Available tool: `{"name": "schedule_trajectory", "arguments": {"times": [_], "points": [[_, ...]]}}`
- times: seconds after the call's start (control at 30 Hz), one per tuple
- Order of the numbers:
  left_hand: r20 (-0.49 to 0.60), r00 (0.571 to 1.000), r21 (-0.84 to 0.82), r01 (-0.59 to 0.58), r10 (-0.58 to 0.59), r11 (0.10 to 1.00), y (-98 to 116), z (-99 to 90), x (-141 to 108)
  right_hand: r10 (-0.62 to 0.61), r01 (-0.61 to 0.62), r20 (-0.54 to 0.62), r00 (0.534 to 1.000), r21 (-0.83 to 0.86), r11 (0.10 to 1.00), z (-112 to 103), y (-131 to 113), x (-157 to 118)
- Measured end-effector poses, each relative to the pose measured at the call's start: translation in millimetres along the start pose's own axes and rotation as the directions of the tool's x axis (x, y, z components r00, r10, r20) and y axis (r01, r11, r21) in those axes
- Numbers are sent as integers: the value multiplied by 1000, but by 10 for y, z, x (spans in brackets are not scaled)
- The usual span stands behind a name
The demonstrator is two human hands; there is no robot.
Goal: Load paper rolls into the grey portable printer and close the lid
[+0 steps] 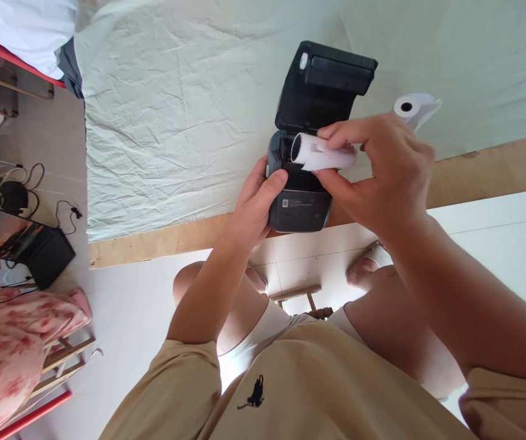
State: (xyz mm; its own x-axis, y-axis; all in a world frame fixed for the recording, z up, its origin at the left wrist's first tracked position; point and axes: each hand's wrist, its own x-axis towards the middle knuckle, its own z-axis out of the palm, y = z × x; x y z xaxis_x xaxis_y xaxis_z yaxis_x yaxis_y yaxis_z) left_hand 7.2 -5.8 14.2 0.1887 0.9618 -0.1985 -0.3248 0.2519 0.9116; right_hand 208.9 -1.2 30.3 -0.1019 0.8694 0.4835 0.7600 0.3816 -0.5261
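Observation:
A small black label printer (300, 211) sits at the table's front edge with its lid (322, 91) swung up and back. My left hand (260, 198) grips the printer's left side, the thumb resting over its front rim. Between the thumb and fingers of my right hand (382, 165) is a thin, hollow white paper roll (322, 153), held over the open paper bay. The roll's dark open end faces left. How deep it sits in the bay I cannot tell. Beyond my right hand lies another white paper roll (412, 107) with a black core and a loose tail.
A wrinkled pale green cloth (175, 122) covers the table, whose bare wooden edge (153, 247) runs along the front. On the left, below table level, are an open laptop (47, 256), cables (29, 183) and a pink floral cloth (10, 342) over a wooden frame.

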Motion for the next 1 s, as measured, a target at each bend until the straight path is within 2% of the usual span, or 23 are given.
{"name": "schedule_trajectory", "arguments": {"times": [0.13,0.3,0.5,0.63,0.73,0.87,0.93,1.0], "points": [[20,1000,23,-7,7,1000,-12,-32,18,-106,107,-15,994,56,993,84,54,-2],[29,1000,-9,6,-6,1000,-14,-27,14,-160,160,-24,987,-12,987,107,103,-29],[13,1000,-28,14,-13,1000,-25,-20,20,-236,241,-60,970,76,968,93,80,-45],[26,998,-49,-58,60,997,-35,-32,42,-336,351,-112,935,162,922,135,-1,-93],[24,994,12,-104,103,995,-43,-57,56,-370,397,-161,915,194,897,162,-30,-122],[63,994,79,-96,91,992,-65,-109,76,-315,364,-252,915,182,913,124,53,-100],[86,992,82,-97,90,992,-76,-135,87,-210,263,-285,935,163,951,107,134,-82],[111,989,88,-105,95,991,-85,-157,98,-93,150,-257,962,213,965,117,224,-73]]}}
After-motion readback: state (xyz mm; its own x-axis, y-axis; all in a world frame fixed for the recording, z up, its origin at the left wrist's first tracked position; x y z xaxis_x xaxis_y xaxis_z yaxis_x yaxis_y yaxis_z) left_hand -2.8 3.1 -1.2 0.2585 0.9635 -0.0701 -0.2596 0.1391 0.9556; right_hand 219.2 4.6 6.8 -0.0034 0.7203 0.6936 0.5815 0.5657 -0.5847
